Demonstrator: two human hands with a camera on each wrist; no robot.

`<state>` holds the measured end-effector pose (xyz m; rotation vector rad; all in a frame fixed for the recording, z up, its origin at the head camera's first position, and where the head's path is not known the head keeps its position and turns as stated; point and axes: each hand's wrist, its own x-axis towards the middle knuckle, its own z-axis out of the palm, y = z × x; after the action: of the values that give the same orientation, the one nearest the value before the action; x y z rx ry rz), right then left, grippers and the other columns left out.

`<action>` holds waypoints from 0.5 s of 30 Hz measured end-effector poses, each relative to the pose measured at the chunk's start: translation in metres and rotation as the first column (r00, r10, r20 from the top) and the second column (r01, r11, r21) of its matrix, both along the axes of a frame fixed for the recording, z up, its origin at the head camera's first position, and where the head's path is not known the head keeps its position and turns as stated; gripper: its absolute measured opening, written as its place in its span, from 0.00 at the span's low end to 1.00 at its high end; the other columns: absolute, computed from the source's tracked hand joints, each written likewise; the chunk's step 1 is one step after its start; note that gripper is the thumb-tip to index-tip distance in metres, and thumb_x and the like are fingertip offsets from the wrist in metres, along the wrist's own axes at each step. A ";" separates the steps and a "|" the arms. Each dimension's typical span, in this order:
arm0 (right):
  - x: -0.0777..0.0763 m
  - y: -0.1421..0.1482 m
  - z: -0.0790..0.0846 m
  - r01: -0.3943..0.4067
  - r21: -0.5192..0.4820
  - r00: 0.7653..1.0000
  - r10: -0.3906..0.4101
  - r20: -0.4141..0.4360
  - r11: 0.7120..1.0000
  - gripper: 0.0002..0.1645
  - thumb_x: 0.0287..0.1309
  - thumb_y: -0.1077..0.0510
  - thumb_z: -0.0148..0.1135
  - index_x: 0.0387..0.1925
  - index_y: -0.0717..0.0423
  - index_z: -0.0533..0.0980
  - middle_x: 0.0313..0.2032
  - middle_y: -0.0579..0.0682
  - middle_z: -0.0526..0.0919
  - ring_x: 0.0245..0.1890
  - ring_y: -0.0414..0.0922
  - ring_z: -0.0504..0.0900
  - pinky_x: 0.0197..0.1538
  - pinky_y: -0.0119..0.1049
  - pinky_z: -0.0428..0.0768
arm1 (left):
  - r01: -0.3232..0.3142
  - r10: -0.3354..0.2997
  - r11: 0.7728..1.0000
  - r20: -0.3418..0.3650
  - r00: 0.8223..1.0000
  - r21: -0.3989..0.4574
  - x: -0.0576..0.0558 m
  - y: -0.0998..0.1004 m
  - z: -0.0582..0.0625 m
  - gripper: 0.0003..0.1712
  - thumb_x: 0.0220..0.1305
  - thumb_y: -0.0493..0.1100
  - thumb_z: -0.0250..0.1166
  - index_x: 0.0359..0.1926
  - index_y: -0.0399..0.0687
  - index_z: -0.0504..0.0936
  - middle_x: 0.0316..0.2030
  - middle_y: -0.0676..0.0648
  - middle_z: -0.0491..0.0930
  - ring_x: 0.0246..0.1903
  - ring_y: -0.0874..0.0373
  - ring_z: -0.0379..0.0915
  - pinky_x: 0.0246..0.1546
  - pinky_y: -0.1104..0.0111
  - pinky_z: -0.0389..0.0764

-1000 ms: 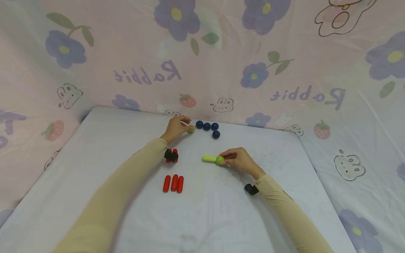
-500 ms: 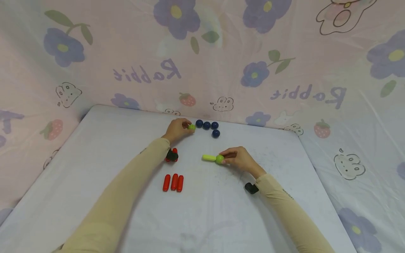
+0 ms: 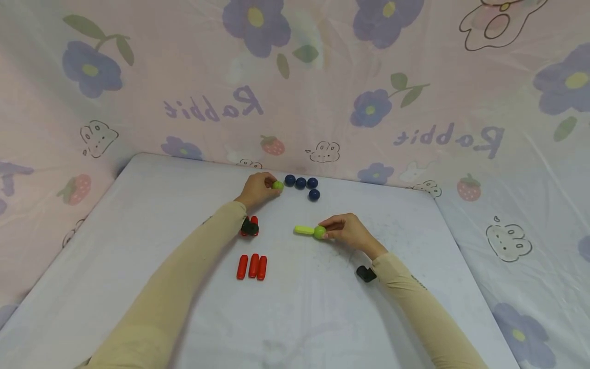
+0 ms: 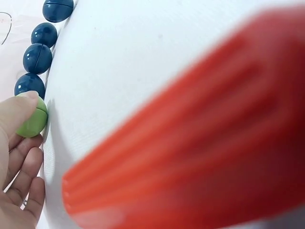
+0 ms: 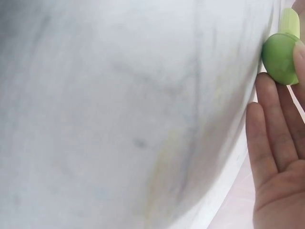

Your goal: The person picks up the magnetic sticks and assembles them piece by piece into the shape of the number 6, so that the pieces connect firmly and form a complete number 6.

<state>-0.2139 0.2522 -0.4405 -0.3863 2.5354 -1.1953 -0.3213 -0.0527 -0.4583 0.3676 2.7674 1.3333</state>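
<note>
Head view: the left hand (image 3: 256, 190) pinches a green ball (image 3: 277, 186) beside four blue balls (image 3: 301, 183) near the tabletop's (image 3: 350, 318) far edge. Left wrist view: it seems lined up with them, unreleased. Right wrist view: the right hand (image 5: 282, 152) pinches another green ball (image 5: 279, 58), seemingly already against a yellow stick (image 5: 289, 21), also unreleased.

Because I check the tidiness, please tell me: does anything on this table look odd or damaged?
In the head view, one glossy dark-blue ball sits out of line with three matching balls, below their right end. The white tabletop shows faint grey and yellowish smudges, like stains. I see nothing broken.
</note>
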 end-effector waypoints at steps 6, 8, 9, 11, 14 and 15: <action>0.001 -0.001 0.000 0.002 -0.002 1.000 -0.002 0.005 1.000 0.20 0.53 0.59 0.73 0.50 0.53 0.84 0.47 0.55 0.88 0.45 0.44 0.87 0.44 0.28 0.84 | 0.019 -0.020 1.000 -0.030 0.999 -0.013 0.001 0.001 0.001 0.24 0.61 0.44 0.71 0.57 0.44 0.79 0.48 0.42 0.84 0.49 0.49 0.79 0.57 0.58 0.78; 0.001 -0.001 0.000 0.002 -0.003 1.000 -0.002 0.007 1.000 0.20 0.53 0.59 0.73 0.50 0.53 0.84 0.47 0.54 0.88 0.45 0.44 0.87 0.44 0.28 0.84 | 0.027 -0.028 0.999 -0.036 0.999 -0.025 0.002 0.001 0.001 0.24 0.61 0.44 0.70 0.58 0.45 0.79 0.48 0.42 0.84 0.50 0.49 0.79 0.58 0.58 0.77; 0.002 -0.001 0.001 0.001 -0.003 1.000 -0.001 0.007 1.000 0.20 0.53 0.59 0.73 0.50 0.53 0.84 0.47 0.54 0.88 0.45 0.44 0.87 0.44 0.28 0.84 | 0.030 -0.031 0.999 -0.037 0.999 -0.029 0.002 0.000 0.002 0.23 0.61 0.44 0.70 0.57 0.45 0.80 0.48 0.42 0.84 0.50 0.49 0.79 0.58 0.58 0.77; 0.002 -0.001 0.001 0.002 -0.004 1.000 -0.002 0.009 1.000 0.20 0.53 0.59 0.73 0.50 0.53 0.84 0.47 0.54 0.88 0.46 0.44 0.87 0.44 0.28 0.84 | 0.028 -0.029 0.999 -0.034 0.999 -0.027 0.002 0.000 0.002 0.22 0.61 0.44 0.71 0.56 0.45 0.80 0.48 0.42 0.84 0.49 0.49 0.78 0.57 0.58 0.77; 0.002 -0.001 0.000 0.007 -0.004 1.000 -0.007 0.012 1.000 0.21 0.54 0.59 0.73 0.51 0.54 0.83 0.48 0.55 0.88 0.47 0.46 0.87 0.44 0.28 0.84 | 0.030 -0.031 0.999 -0.029 0.999 -0.009 0.001 0.000 0.002 0.22 0.59 0.43 0.72 0.54 0.43 0.80 0.47 0.42 0.84 0.48 0.50 0.78 0.56 0.59 0.78; 0.002 -0.001 0.000 0.009 -0.004 1.000 -0.009 0.014 1.000 0.21 0.54 0.59 0.73 0.51 0.54 0.83 0.48 0.56 0.88 0.47 0.46 0.87 0.44 0.29 0.84 | 0.031 -0.031 1.000 -0.025 0.999 0.000 0.001 -0.001 0.002 0.22 0.59 0.43 0.72 0.53 0.42 0.80 0.47 0.42 0.83 0.48 0.50 0.78 0.56 0.59 0.79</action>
<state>-0.2120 0.2515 -0.4402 -0.3672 2.5260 -1.2028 -0.3206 -0.0533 -0.4560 0.4285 2.7700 1.3310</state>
